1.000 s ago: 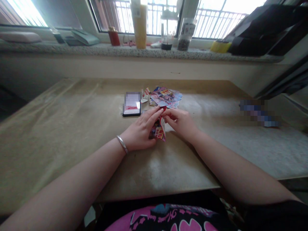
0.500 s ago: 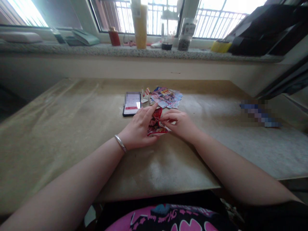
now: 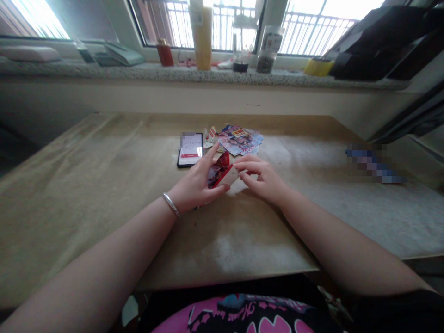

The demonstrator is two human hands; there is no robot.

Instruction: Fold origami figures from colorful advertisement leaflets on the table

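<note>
A folded sheet of glossy printed paper (image 3: 219, 170), red and dark with pictures, stands partly open above the table, its white back (image 3: 229, 176) showing on the right flap. My left hand (image 3: 194, 182) holds it from the left, thumb along the near edge and index finger stretched out on the far side. Fingertips of my right hand (image 3: 258, 176) pinch at the flap's right corner; their exact grip is partly hidden. Just beyond lies a pile of printed paper pieces (image 3: 239, 138), beside a small folded paper (image 3: 210, 136) with red lettering.
A phone (image 3: 190, 155) with a lit screen lies left of the pile. Far right on the table (image 3: 104, 194) is a blurred blue and pink item (image 3: 376, 166). Bottles and jars, including a tall yellow one (image 3: 203, 41), line the stone windowsill (image 3: 132, 71).
The printed paper has tilted up and shifted slightly left, so its white back now shows. My left hand moved a little left with it; my right fingers shifted to the flap's corner.
</note>
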